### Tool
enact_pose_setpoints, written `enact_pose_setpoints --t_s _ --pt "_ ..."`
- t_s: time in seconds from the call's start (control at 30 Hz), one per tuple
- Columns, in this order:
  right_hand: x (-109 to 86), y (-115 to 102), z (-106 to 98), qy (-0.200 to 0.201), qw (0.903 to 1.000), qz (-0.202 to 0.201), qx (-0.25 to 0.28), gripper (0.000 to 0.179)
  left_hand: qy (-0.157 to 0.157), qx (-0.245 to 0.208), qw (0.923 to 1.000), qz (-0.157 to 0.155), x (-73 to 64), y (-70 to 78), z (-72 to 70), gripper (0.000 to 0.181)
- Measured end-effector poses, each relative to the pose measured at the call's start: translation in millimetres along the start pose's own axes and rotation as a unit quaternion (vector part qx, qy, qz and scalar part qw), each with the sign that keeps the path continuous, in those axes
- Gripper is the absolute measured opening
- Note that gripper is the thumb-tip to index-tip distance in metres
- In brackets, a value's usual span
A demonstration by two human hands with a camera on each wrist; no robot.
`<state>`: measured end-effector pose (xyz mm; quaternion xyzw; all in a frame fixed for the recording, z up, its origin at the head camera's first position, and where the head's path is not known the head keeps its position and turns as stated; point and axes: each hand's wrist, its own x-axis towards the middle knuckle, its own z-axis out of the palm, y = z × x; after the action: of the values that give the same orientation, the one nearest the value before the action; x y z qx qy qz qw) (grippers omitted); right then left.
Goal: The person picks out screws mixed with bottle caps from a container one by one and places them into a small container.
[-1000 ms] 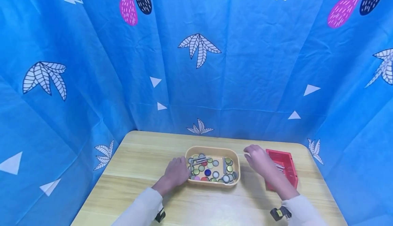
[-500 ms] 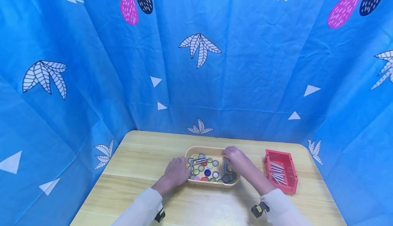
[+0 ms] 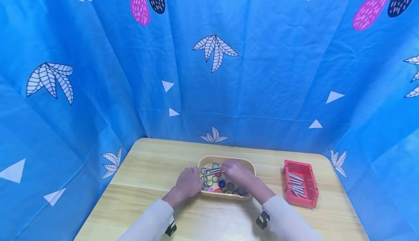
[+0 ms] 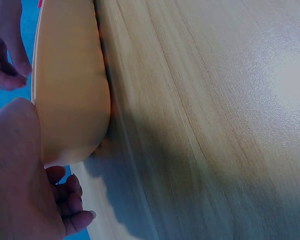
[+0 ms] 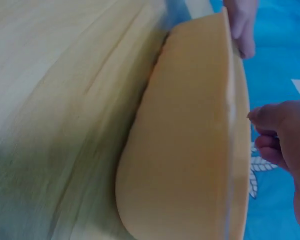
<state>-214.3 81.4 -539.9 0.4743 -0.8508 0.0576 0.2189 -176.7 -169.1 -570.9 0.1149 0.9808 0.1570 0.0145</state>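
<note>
In the head view, my left hand [image 3: 190,183] holds the left end of a tan plastic tray [image 3: 226,196]; the left wrist view shows its thumb [image 4: 19,107] at the rim and the other fingers curled below. Bottle caps [image 3: 209,183] in green, silver, red, blue and pink lie in the tray. Several slim silver metal rods [image 3: 212,172], like bolts or nails, lie on the caps at its left. My right hand [image 3: 238,172] reaches over the tray, fingertips at the rods' right ends. Its fingers bend loosely, with nothing visible between them in either wrist view. It hides the tray's right part.
A red open bin [image 3: 316,197] holding several similar silver rods [image 3: 297,188] stands right of the tray. Both stand on a wooden table [image 3: 157,161]. A blue patterned curtain [image 3: 229,99] encloses the back and sides.
My right hand has moved left from between the red bin and the tray, over the tray's right side, to the rods at its left. The left hand and the tray have stayed put.
</note>
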Motion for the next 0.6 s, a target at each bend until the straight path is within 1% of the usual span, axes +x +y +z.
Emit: enact_pose_setpoints --t_s 0.1,0.23,0.3,0.37,0.47,0.53,0.6 --pt "5.1 -3 6 -0.029 0.9992 -0.021 -0.020 0.009 0.006 0.006 1.0000 0.005 0.8 -0.4 1.5 0.029" --pt "12.0 -9 12 -0.077 0.9964 -0.034 -0.014 0.021 0.002 0.008 1.0000 0.005 -0.3 0.6 -0.9 0.027" --pt "15.7 -11 16 -0.093 0.9949 -0.037 -0.012 0.026 0.001 0.007 1.0000 0.006 -1.3 1.5 -2.9 0.026" --pt "19.3 -13 20 -0.100 0.9940 -0.044 -0.005 0.027 0.004 0.007 0.9999 0.010 -2.2 1.9 -4.2 0.026" --pt "23.6 -16 28 -0.101 0.9928 -0.063 -0.010 0.026 0.005 0.012 0.9998 0.012 -2.4 0.3 -1.8 0.025" --pt "25.9 -17 33 -0.092 0.9925 -0.079 -0.018 0.027 0.005 0.021 0.9997 0.013 -2.3 -1.0 0.9 0.026" --pt "28.0 -18 37 -0.082 0.9915 -0.092 -0.041 0.027 0.003 0.027 0.9995 0.014 -1.7 -2.4 4.0 0.026"
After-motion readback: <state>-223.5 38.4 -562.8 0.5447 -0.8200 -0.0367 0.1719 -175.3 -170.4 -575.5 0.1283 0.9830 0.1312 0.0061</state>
